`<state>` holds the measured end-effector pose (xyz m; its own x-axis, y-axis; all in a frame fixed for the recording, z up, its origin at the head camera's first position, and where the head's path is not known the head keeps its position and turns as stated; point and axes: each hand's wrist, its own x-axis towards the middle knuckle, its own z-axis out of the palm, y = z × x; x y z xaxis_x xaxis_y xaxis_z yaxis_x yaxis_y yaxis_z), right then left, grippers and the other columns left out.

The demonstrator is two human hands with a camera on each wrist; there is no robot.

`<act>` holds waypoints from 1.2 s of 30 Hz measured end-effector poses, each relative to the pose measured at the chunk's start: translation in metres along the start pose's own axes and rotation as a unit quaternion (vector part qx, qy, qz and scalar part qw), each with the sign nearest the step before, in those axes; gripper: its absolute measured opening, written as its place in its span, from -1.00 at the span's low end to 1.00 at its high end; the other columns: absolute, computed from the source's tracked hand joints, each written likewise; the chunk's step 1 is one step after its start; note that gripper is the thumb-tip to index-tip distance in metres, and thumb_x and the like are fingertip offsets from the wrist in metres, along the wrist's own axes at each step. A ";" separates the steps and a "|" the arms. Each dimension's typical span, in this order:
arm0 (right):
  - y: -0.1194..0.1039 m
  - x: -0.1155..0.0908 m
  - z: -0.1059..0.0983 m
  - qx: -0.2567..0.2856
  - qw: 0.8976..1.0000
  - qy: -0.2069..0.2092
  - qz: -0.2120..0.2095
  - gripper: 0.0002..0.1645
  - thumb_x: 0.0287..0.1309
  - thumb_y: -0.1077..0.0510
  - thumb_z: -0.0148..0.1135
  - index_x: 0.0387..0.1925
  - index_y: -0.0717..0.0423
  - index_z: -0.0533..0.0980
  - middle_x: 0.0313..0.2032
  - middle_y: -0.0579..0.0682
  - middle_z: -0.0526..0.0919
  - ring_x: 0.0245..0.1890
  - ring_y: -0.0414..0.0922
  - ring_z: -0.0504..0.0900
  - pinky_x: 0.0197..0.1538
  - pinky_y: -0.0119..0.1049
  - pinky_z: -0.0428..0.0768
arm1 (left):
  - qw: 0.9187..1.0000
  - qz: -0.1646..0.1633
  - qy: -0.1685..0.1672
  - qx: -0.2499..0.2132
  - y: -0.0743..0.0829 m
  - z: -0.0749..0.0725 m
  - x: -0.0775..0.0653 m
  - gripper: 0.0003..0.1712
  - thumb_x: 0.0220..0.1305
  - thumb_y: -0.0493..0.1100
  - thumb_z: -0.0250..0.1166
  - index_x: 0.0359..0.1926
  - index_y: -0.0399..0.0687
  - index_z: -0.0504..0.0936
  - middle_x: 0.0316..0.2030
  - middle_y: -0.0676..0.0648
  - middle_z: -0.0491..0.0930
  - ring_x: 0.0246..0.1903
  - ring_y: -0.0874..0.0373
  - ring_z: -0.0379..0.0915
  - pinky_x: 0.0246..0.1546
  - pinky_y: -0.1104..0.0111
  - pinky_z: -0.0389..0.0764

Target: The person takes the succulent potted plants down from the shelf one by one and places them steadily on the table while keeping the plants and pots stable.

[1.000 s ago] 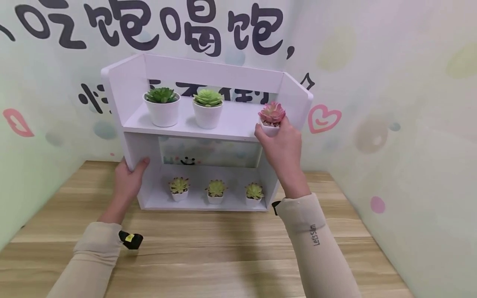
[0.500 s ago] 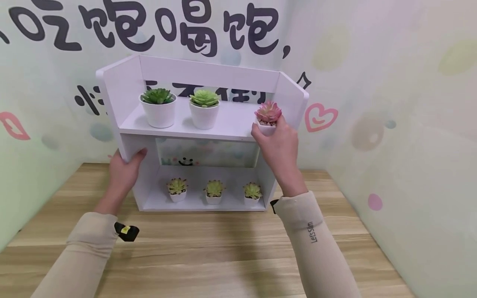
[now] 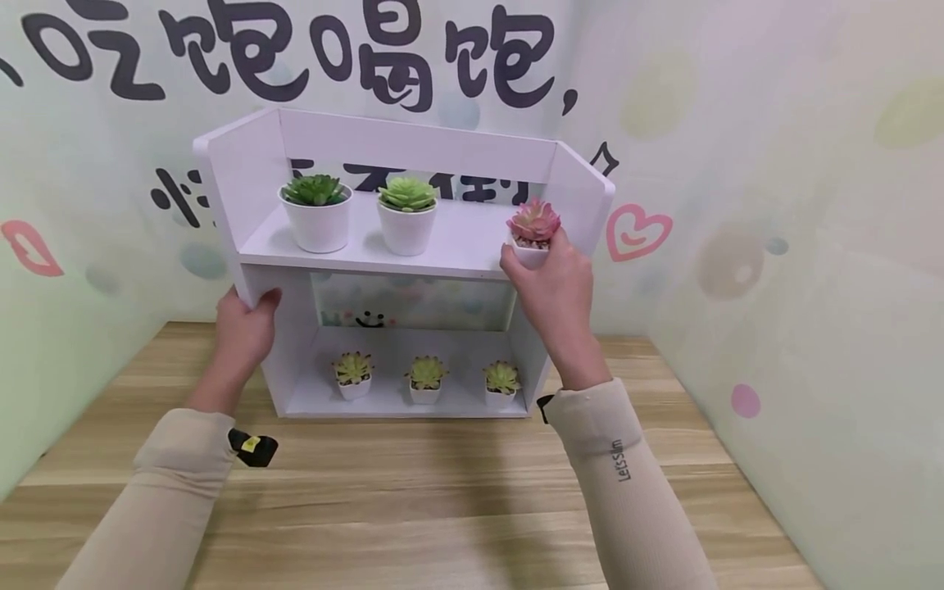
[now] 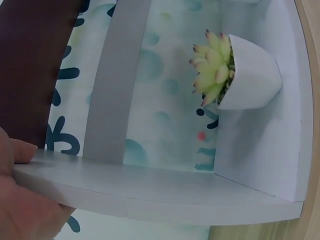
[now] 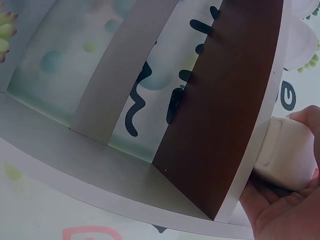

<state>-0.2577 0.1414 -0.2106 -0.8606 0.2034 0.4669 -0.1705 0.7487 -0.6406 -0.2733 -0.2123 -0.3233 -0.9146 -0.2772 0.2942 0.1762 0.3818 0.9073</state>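
Holding steady, your right hand grips the pink pot at the right front corner of the top shelf, fingers and thumb curled round its white base. Against the pictures from a second and half a second ago, that grip and that spot have barely changed: the pot sits at the same corner, just beside the rack's right wall. In the right wrist view the pot rests against the shelf's front edge with your palm under it, so you cannot yet tell whether its full weight is on the board.

What has moved is your left hand. A second ago it held the rack lower on its left wall; now it has crept upward, thumb hooked over the front edge just under the top shelf. The left wrist view shows the fingers wrapped on that wall's edge, one small pot on the bottom shelf beyond.

Two green pots stand to the left on the top shelf, well apart from the pink one, and three small ones line the bottom. In my judgement you are bracing the rack while the pink pot settles; placing looks nearly done, with letting go the step left.
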 end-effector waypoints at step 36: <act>0.004 -0.006 -0.009 0.028 0.999 -0.025 0.008 -0.25 0.18 -0.16 0.31 0.30 0.13 0.42 0.19 0.20 0.62 0.01 0.07 0.59 -0.02 -0.03 0.70 | 1.000 0.009 -0.007 -0.016 -0.006 0.000 -0.001 -0.38 0.56 -0.08 -0.12 0.44 -0.42 0.17 0.34 -0.51 0.33 0.34 -0.38 0.27 0.35 -0.26 0.27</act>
<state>-0.2489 0.1485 -0.2103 -0.8860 0.1818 0.4266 -0.1823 0.7094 -0.6808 -0.2733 -0.2143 -0.3294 -0.9163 -0.2576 0.3068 0.2046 0.3575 0.9112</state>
